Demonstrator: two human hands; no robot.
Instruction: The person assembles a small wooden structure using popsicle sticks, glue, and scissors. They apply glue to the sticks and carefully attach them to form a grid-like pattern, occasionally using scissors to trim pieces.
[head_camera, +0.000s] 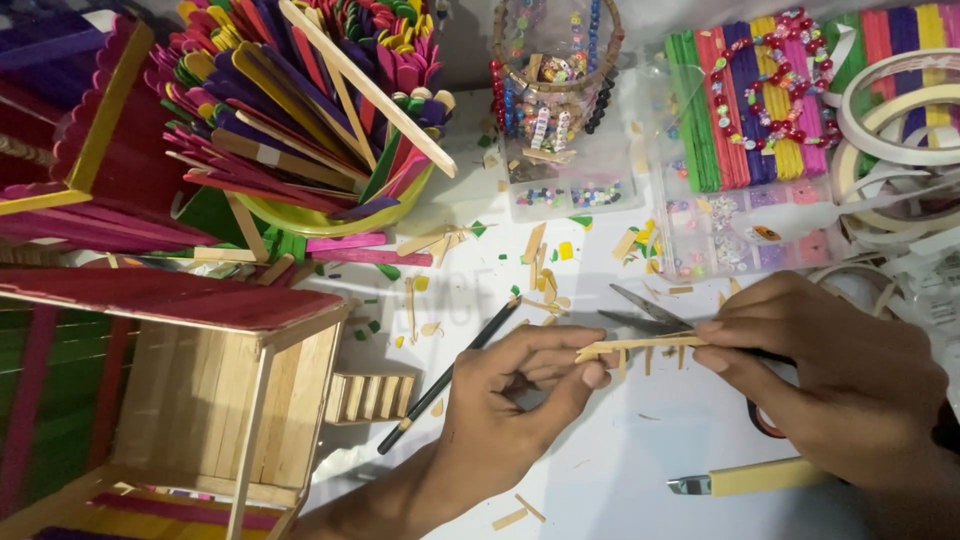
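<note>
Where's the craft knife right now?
In the head view, the yellow craft knife lies on the white table at bottom right, just below the right hand and near the scissors.

Scissors (650, 312) lie behind the stick piece (640, 345), pencil (450, 372) left.
</note>
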